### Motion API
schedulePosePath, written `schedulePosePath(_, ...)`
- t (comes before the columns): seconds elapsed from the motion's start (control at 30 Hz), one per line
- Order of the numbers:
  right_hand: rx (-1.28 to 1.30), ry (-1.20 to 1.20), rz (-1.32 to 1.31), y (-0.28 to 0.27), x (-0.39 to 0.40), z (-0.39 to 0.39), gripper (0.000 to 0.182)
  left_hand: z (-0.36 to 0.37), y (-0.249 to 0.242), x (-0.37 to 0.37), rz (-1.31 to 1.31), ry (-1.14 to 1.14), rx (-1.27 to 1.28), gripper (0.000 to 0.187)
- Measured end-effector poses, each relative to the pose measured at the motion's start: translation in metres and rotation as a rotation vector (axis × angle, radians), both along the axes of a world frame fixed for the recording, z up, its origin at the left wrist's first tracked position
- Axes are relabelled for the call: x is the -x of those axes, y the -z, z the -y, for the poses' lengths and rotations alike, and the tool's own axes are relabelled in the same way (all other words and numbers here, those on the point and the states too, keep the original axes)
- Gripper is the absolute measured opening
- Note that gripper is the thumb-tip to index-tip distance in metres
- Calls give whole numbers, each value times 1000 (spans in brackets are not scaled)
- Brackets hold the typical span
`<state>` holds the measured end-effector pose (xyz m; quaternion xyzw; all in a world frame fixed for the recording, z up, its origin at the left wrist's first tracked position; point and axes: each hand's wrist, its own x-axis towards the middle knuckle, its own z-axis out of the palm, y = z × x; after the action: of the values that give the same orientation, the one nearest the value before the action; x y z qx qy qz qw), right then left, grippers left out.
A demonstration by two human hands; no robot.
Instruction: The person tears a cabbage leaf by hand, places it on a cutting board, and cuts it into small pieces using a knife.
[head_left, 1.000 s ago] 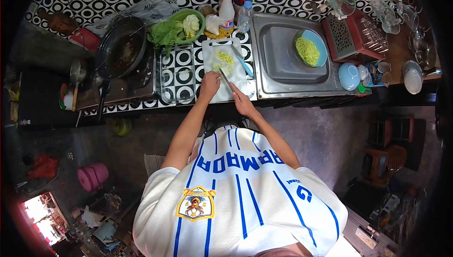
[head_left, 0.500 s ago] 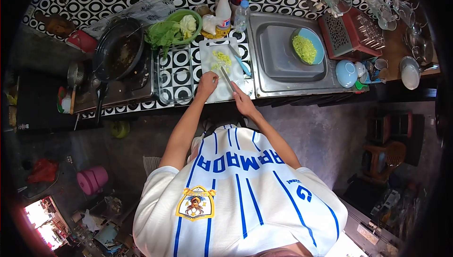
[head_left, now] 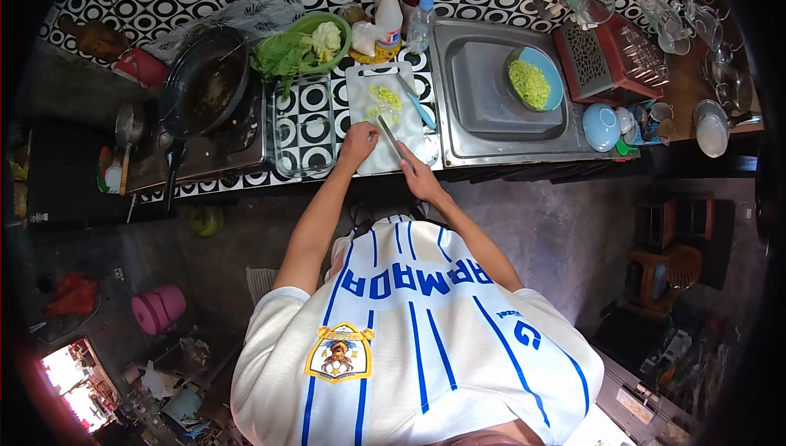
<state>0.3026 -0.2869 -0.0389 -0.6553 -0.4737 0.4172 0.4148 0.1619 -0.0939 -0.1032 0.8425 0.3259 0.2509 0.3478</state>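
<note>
A white cutting board [head_left: 360, 86] lies on the tiled counter with small pale green chopped pieces [head_left: 385, 99] on it. My right hand [head_left: 420, 177] is closed round the handle of a knife [head_left: 390, 138], whose blade slants up and left across the board's near half. Close to the left of the blade, my left hand [head_left: 359, 144] has its fingers curled together over the board's near left edge. Whatever is between those fingers is too small to make out. A second knife with a light blue handle [head_left: 422, 112] rests along the board's right side.
Left of the board sit a clear glass dish [head_left: 282, 151] and a black wok [head_left: 176, 106] on the stove. Behind are a green basin [head_left: 345, 30] of leafy vegetables and several bottles. On the right, a blue bowl [head_left: 555, 77] of shredded green vegetable stands in the sink [head_left: 446, 86].
The knife and my right hand have shifted slightly left, bringing the blade nearer my left fingers. My left hand has hardly moved.
</note>
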Motion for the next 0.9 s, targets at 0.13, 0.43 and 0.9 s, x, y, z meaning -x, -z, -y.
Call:
schedulePosePath(0.13, -31, 3, 17, 3, 8, -6, 49, 1, -6, -2, -38, -18, 15, 12)
schedulePosePath(0.43, 37, 13, 30, 3, 14, -49, 49, 3, -7, -6, -56, -85, 52, 12)
schedulePosePath(0.9, 123, -55, 184, -13, 11, 22, 48, 12, -7, -6, 21, -171, 38, 9)
